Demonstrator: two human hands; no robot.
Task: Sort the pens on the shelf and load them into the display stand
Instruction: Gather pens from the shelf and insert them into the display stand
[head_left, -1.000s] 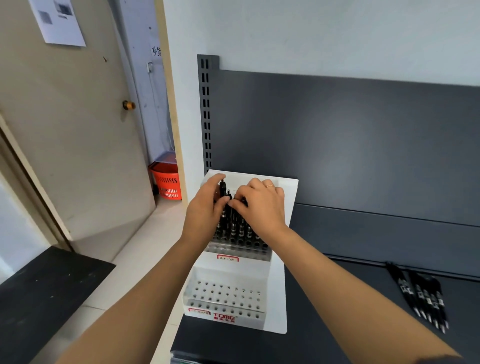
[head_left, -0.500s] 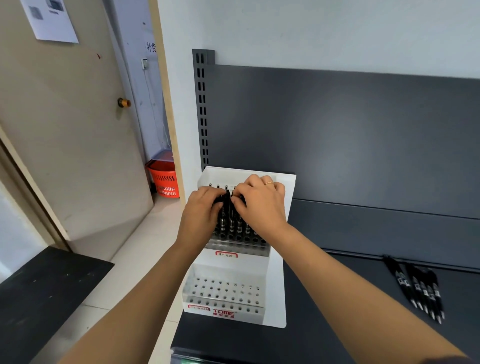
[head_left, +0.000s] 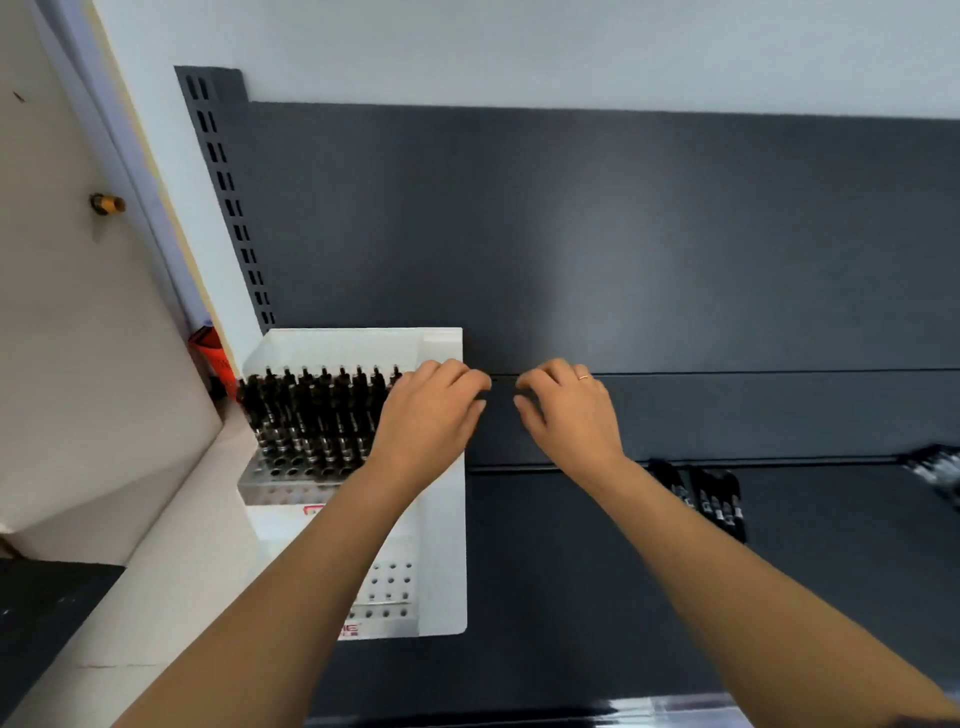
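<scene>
Both hands hover empty with fingers loosely curled: the left hand (head_left: 431, 415) over the stand's (head_left: 441, 545) right edge, the right hand (head_left: 569, 415) beside it. Black pens (head_left: 311, 410) fill its upper tier; loose pens (head_left: 711, 499) lie on the shelf (head_left: 545, 571).

The display stand's (head_left: 441, 519) lower holes are hidden by the left forearm, and pens (head_left: 935, 467) at the right edge are blurred.
</scene>
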